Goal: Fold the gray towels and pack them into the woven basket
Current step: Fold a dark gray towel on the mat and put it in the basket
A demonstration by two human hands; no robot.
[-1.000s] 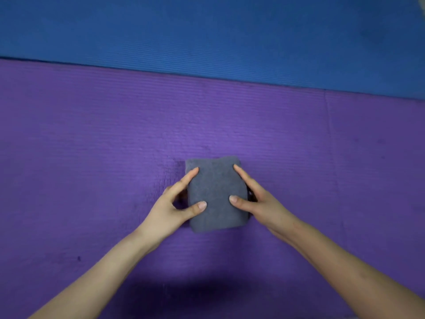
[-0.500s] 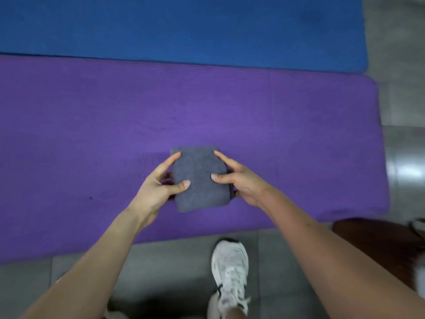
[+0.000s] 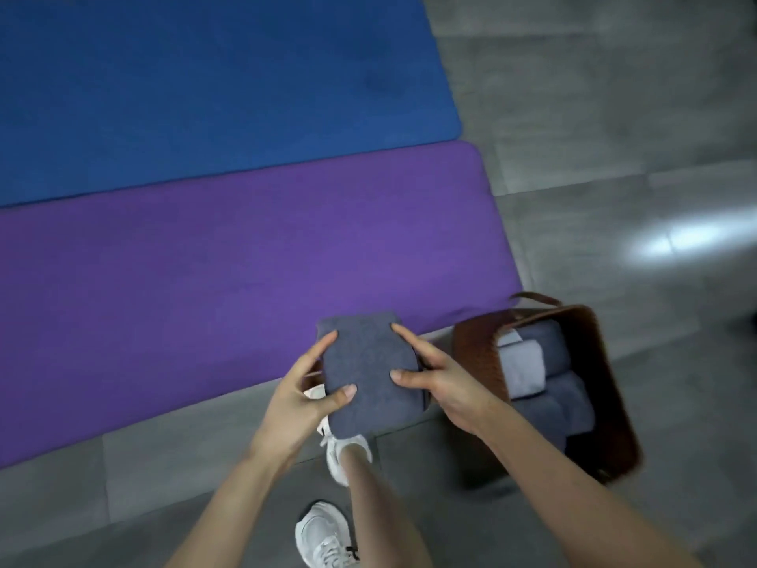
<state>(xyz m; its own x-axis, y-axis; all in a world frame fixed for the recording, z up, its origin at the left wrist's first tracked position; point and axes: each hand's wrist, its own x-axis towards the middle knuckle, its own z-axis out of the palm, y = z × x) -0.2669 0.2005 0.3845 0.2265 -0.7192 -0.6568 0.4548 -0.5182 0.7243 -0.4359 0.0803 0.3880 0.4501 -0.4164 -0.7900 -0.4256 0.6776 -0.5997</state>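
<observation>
A folded gray towel [image 3: 366, 368] hangs in the air above the near edge of the purple mat, held from both sides. My left hand [image 3: 301, 397] grips its left edge, thumb on top. My right hand [image 3: 444, 381] grips its right edge the same way. Just to the right stands the brown woven basket [image 3: 477, 362] on the floor, its handle at the far rim. Inside it lie several folded towels [image 3: 524, 368], light gray and darker gray, packed side by side. The basket's near end looks dark and I cannot tell what is in it.
A purple mat [image 3: 229, 276] lies on the gray tiled floor [image 3: 614, 129], with a blue mat [image 3: 205, 84] beyond it. My own legs and white sneakers [image 3: 325, 535] stand on the floor below the towel. A bright light reflection shows on the tiles at right.
The towel has been lifted off the purple mat and carried right and toward me in both hands. The view has swung right, and the basket has come into sight.
</observation>
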